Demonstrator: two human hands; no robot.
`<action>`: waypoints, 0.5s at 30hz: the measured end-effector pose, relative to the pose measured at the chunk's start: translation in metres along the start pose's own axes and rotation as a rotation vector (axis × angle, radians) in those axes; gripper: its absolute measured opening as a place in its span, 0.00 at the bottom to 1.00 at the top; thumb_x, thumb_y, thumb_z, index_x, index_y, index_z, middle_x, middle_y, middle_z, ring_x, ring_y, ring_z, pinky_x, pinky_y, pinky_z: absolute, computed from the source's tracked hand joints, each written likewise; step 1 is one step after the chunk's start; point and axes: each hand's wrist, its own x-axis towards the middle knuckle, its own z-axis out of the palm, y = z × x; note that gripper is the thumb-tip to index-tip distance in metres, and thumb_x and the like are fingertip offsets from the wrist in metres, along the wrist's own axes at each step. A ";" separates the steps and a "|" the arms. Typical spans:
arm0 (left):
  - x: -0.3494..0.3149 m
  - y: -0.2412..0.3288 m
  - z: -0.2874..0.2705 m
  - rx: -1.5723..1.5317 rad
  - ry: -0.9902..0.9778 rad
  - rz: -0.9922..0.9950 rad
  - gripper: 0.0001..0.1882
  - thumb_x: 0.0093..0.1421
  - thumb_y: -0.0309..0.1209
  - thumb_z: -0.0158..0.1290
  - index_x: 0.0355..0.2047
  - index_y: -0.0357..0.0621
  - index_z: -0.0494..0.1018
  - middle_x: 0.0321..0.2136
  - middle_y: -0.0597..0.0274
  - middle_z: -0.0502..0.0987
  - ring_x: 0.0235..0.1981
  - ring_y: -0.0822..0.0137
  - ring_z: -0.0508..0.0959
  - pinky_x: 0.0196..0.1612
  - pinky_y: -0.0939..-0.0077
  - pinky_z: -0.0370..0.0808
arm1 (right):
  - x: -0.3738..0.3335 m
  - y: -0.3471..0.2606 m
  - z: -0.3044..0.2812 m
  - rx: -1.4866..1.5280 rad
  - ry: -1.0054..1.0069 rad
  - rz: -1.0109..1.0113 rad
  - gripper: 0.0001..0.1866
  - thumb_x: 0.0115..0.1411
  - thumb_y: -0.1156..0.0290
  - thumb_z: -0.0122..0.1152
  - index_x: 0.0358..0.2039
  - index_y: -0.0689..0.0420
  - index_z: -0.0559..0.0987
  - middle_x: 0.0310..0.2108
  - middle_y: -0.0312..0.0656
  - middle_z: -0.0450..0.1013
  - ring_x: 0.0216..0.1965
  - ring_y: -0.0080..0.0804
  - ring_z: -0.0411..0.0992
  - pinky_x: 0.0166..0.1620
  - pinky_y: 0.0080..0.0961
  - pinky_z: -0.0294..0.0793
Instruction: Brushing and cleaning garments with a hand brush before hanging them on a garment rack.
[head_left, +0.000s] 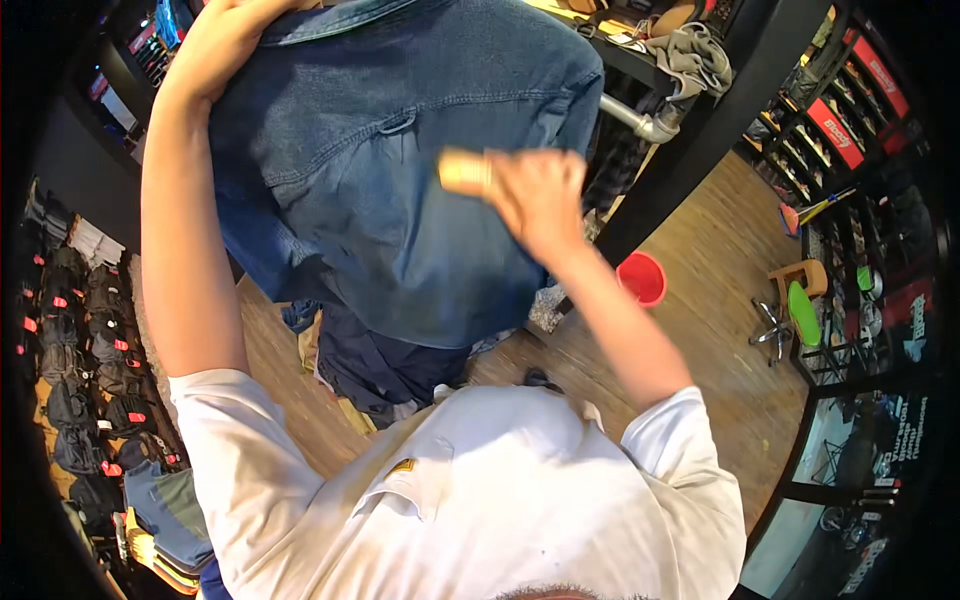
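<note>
Head view, looking down over a white polo shirt (480, 500) on the person's own torso. One denim shirt (400, 170) is held up in front of the chest and fills the upper middle of the frame; one chest pocket flap shows on it. Left hand (225, 40) is raised at the top left, fingers closed on the denim at the collar or shoulder. Right hand (535, 195) is in front of the shirt's right half, fingers wrapped around one light tan object (465, 172), blurred; its kind cannot be told. The object lies against the denim or just off it; contact cannot be confirmed.

Surroundings, counted: one red bucket (642, 277) on the wooden floor (720, 330), right of the right forearm; one stool with a green seat (802, 310) further right; one pile of dark garments (385, 365) on the floor below the shirt; one grey garment (695, 55) on the black counter (740, 70) at top right. Folded dark clothes (85, 330) line the left wall, too many to count.
</note>
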 end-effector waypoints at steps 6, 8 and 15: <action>-0.044 0.053 0.048 1.114 0.695 -0.763 0.23 0.78 0.50 0.59 0.53 0.41 0.86 0.46 0.69 0.88 0.46 0.80 0.83 0.55 0.81 0.76 | -0.158 -0.025 0.024 0.512 -0.991 -0.164 0.18 0.68 0.55 0.70 0.52 0.51 0.88 0.54 0.41 0.81 0.59 0.45 0.74 0.66 0.46 0.65; -0.056 0.035 0.072 1.006 0.849 -0.750 0.23 0.78 0.50 0.59 0.52 0.42 0.85 0.40 0.72 0.86 0.42 0.80 0.82 0.52 0.80 0.77 | -0.133 -0.037 -0.009 0.736 -0.880 0.015 0.21 0.68 0.60 0.73 0.57 0.56 0.82 0.56 0.43 0.81 0.59 0.46 0.77 0.65 0.42 0.71; -0.103 -0.064 0.149 0.653 0.912 -0.775 0.21 0.79 0.47 0.56 0.53 0.40 0.82 0.38 0.68 0.83 0.44 0.75 0.79 0.53 0.77 0.74 | -0.044 -0.059 -0.094 1.339 -0.279 0.710 0.17 0.65 0.81 0.63 0.54 0.59 0.75 0.45 0.38 0.77 0.47 0.26 0.77 0.54 0.29 0.77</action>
